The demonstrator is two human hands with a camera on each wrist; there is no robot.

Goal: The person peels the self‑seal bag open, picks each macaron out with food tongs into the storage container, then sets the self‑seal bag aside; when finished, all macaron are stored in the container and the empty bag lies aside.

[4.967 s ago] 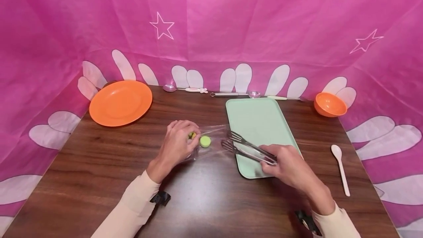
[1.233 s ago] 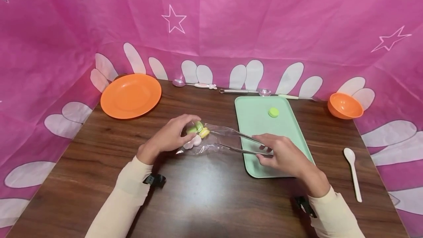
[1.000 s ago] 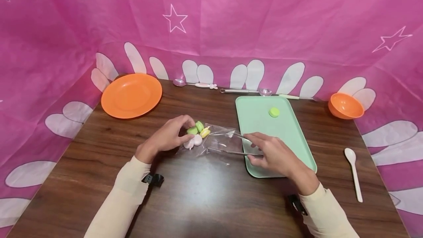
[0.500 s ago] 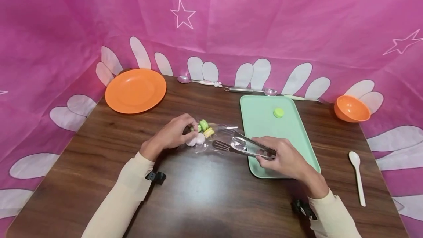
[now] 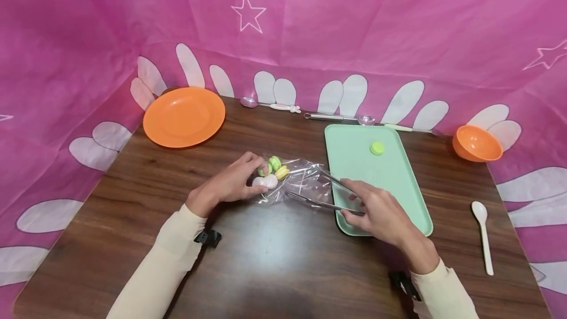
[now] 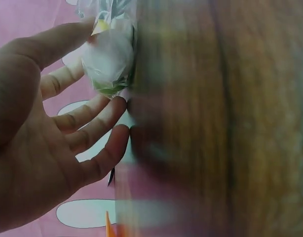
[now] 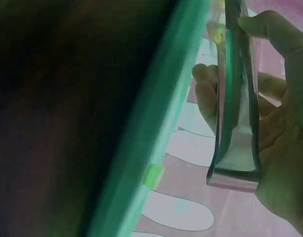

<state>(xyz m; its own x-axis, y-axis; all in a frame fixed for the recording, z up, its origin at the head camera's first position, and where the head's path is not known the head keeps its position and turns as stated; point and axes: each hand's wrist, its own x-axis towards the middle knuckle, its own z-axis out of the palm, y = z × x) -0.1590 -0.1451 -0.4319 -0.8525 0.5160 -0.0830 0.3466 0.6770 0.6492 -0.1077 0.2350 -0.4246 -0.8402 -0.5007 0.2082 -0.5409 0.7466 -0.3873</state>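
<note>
The left hand curls its fingers loosely round one clear plastic bag, close over two round green macarons, one yellow macaron and two white rounds. Rightward from those fingers runs the bag's long axis, towards one pair of silver metal tongs, arms spread, held in the right hand; beyond its fingers, one bright-green macaron sits on one mint-green rectangular tray.

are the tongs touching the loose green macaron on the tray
Apart. The head view shows it: the green macaron sits toward the back of the tray, with bare surface between it and the tongs.
</note>
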